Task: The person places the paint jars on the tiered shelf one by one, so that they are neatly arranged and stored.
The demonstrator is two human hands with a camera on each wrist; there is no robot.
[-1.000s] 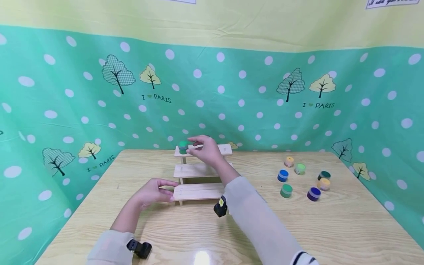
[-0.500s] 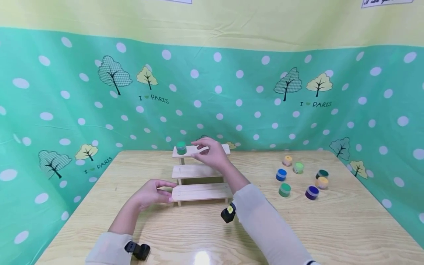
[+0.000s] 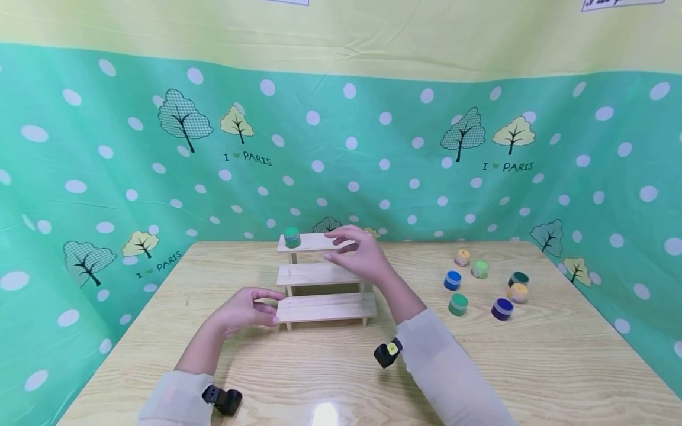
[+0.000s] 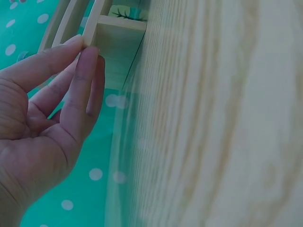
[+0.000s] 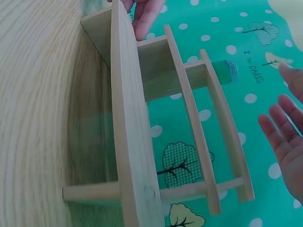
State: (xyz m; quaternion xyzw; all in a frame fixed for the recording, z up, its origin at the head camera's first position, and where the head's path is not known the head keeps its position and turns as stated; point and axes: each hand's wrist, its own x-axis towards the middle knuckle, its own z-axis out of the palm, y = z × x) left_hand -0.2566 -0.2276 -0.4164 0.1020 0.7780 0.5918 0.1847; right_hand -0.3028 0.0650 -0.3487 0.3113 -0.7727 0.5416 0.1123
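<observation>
A three-step wooden display shelf (image 3: 326, 307) stands on the table. Pinched between my left hand's (image 3: 247, 310) thumb and fingers is the left end of its lowest step; the left wrist view shows the fingertips (image 4: 87, 54) on the wood's corner. On the left end of the top step sits a small jar (image 3: 292, 238) with a green lid, apart from both hands. My right hand (image 3: 359, 254) hovers over the right part of the upper steps, thumb and fingers spread, holding nothing. In the right wrist view, this hand (image 5: 289, 142) is clear of the shelf and jar.
Several small lidded jars stand loosely on the right of the table: a blue one (image 3: 453, 280), a green one (image 3: 458, 305), a purple one (image 3: 502, 309), and others in light green, dark green and orange. A polka-dot curtain (image 3: 405, 154) hangs behind the table (image 3: 298, 378).
My right hand has moved away from the green-lidded jar, to the right, leaving the jar on the top step. The left hand keeps its grip on the shelf.
</observation>
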